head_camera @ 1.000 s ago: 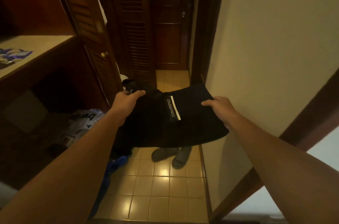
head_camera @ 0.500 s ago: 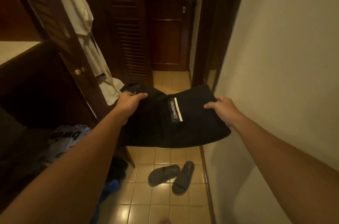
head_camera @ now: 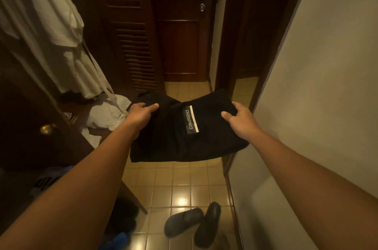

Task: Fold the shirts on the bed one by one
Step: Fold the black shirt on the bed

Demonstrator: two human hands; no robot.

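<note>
A folded black shirt [head_camera: 184, 133] is being held out flat in the air above the tiled floor [head_camera: 184, 186], well in front of the body, with no bed in view. Its left edge is being gripped by the left hand [head_camera: 141, 114], thumb on top and fingers curled beneath; its right edge is being pinched by the right hand [head_camera: 239, 118] in the same way. The two-sided hold is probably being used so that the folds are kept from slipping open while the shirt is being carried, the label [head_camera: 191, 119] facing up.

On the left, an open wardrobe [head_camera: 30, 137] is being faced: a pale garment [head_camera: 47, 30] is hanging inside it, and white cloth [head_camera: 108, 112] is lying crumpled on its shelf. It is judged to be where the shirt is being taken. Dark slippers [head_camera: 194, 223] are lying on the near floor.
</note>
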